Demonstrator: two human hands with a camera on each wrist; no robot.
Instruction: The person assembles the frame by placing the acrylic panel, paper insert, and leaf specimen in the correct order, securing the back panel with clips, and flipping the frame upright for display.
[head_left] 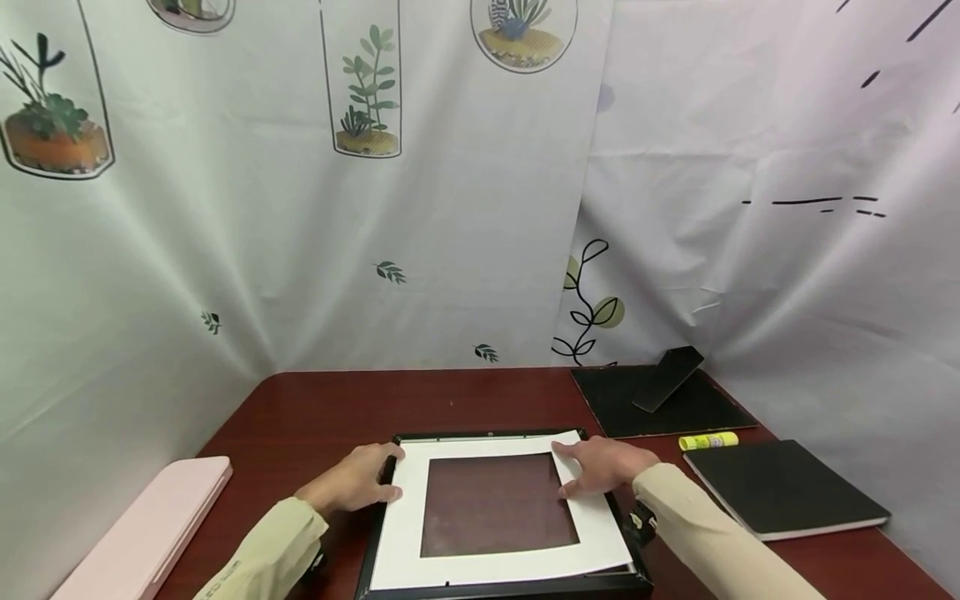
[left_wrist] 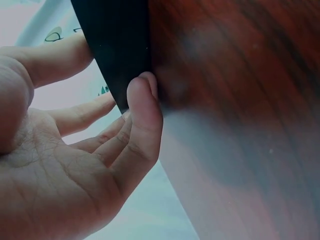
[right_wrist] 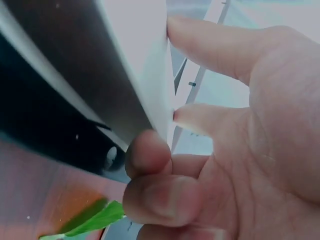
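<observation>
A black picture frame (head_left: 517, 590) lies on the table with a white mat board (head_left: 401, 529) over it, a rectangular window cut in its middle. At the frame's left side my left hand (head_left: 356, 479) grips the black edge, thumb on top; the left wrist view shows its fingers curled about the frame's black side (left_wrist: 120, 45). My right hand (head_left: 603, 467) pinches the mat near its upper right corner. Seen from the right wrist, the mat (right_wrist: 142, 45) stands apart from the frame's black border (right_wrist: 40, 110). A gap shows under the mat's lower right corner.
A black backing board (head_left: 615, 400) with an easel stand (head_left: 667, 379) lies at the back right. Nearer are a yellow glue stick (head_left: 708, 441) and a black notebook (head_left: 787, 487). A pale pink box-like item (head_left: 150, 525) sits at the left edge. Patterned cloth (head_left: 450, 208) hangs behind.
</observation>
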